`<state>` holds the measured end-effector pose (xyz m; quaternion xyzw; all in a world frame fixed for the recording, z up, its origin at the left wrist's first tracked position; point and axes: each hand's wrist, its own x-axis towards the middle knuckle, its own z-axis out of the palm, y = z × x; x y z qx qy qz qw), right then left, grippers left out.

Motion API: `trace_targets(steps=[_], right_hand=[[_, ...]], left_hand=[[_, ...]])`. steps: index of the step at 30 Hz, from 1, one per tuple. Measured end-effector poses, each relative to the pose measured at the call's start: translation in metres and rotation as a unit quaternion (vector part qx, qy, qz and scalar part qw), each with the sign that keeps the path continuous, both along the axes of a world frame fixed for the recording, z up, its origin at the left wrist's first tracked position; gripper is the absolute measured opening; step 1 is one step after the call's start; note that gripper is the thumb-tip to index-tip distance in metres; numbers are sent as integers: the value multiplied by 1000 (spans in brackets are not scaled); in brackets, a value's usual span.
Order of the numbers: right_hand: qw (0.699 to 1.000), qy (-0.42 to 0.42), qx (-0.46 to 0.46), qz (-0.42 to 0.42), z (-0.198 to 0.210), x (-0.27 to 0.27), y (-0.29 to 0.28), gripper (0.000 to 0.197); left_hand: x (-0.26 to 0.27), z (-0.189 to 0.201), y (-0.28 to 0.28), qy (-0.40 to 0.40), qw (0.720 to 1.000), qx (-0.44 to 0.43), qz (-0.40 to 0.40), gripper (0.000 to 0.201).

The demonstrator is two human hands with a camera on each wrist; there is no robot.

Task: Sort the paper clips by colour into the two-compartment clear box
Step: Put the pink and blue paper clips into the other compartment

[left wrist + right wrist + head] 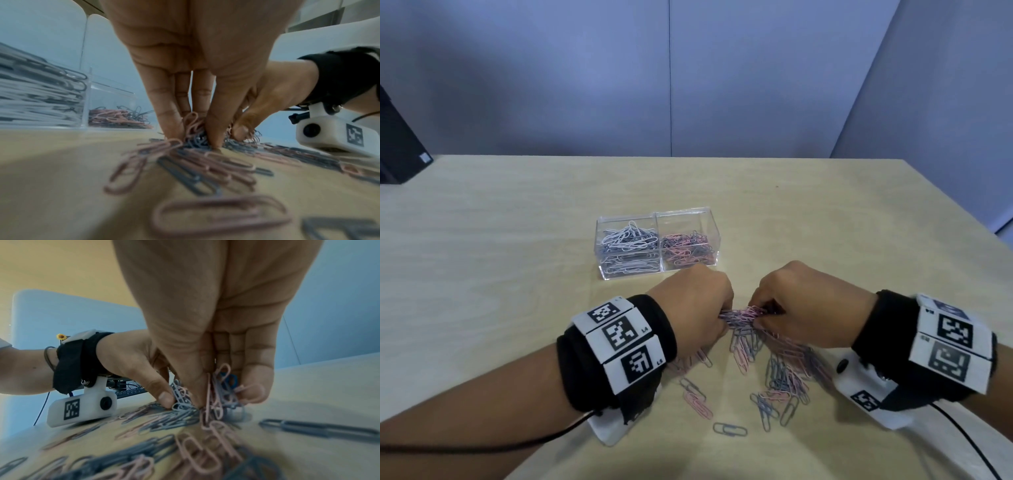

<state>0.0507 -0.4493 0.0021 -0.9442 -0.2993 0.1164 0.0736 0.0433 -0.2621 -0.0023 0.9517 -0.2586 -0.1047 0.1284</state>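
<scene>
- My left hand (693, 305) and right hand (801, 301) meet over a wooden table (517, 240), fingers curled, both pinching one tangled bunch (743, 315) of pink and grey clips between them.
- More loose clips (780, 373) lie scattered at 6 o'clock of the bunch, between my wrists.
- The box (657, 241) stands at 12 o'clock, just beyond my knuckles: its left half holds white and grey clips, its right half pink and grey ones.
- In the left wrist view, my fingertips (213, 139) press down to the tabletop through the bunch.
</scene>
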Motion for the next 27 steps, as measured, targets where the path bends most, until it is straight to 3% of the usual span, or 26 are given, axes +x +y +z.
trace_targets(steps=[12, 20, 27], right_hand=[[1000, -4, 27, -10, -2, 2, 1, 16], [999, 0, 32, -20, -2, 1, 3, 17], [999, 5, 30, -27, -2, 3, 2, 17]], left_hand=[[13, 26, 19, -19, 999, -18, 38, 9], [54, 72, 25, -116, 990, -23, 76, 11], [89, 69, 12, -83, 988, 65, 111, 9]])
